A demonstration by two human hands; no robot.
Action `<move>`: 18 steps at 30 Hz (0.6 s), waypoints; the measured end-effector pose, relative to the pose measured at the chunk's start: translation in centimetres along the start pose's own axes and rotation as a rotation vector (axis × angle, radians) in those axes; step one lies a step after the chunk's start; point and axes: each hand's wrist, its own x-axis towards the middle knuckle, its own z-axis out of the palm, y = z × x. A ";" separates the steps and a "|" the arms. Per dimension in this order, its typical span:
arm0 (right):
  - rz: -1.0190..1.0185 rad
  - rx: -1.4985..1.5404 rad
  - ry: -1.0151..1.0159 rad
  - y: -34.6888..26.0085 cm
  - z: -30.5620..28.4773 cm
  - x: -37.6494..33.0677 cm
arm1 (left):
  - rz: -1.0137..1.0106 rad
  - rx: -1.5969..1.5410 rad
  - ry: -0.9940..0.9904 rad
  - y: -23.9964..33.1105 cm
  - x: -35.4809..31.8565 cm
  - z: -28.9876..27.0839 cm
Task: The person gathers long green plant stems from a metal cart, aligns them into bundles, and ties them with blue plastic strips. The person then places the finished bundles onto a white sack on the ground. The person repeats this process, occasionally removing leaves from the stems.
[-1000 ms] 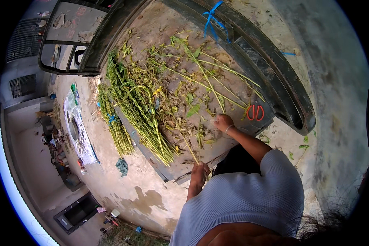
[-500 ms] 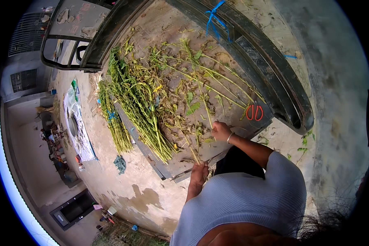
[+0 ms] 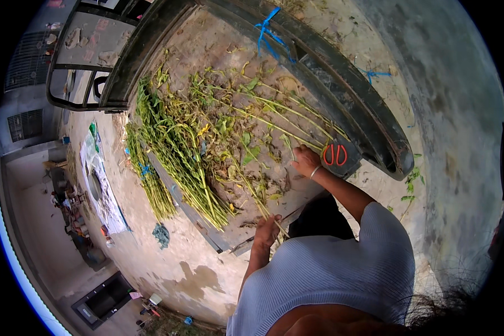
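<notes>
My left hand, near the front edge of the flat cart bed, is closed around the cut ends of a few thin leafy stalks. Their leafy tops point away from me. To its right, my right hand is over the bed with fingers apart, and I see no stalk in it. Just beyond it lie several loose green stalks, their cut ends toward the scissors. The red-handled scissors rest at the right side, close to my right hand; their blades are hard to make out.
A thick pile of leafy stalks covers the bed's left part. Beside it is a bundle tied with blue string. Dry leaves litter the middle. A dark metal rail edges the right side. A white sheet lies on the ground.
My right hand has let go of the stalk it held and moved slightly right and away, nearer the loose stalks. My left hand keeps its stalks. The whole view has shifted slightly.
</notes>
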 end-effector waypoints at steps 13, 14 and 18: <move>0.400 -0.250 0.127 10.0 6.1 6.3 | 0.134 -0.026 0.000 -0.2 -0.2 0.0; 0.378 -0.254 0.066 9.5 6.0 6.4 | 0.159 -0.079 -0.016 -0.4 -0.3 0.0; 0.283 -0.262 -0.020 6.2 4.2 6.3 | 0.169 -0.185 -0.059 -0.4 -0.3 -0.7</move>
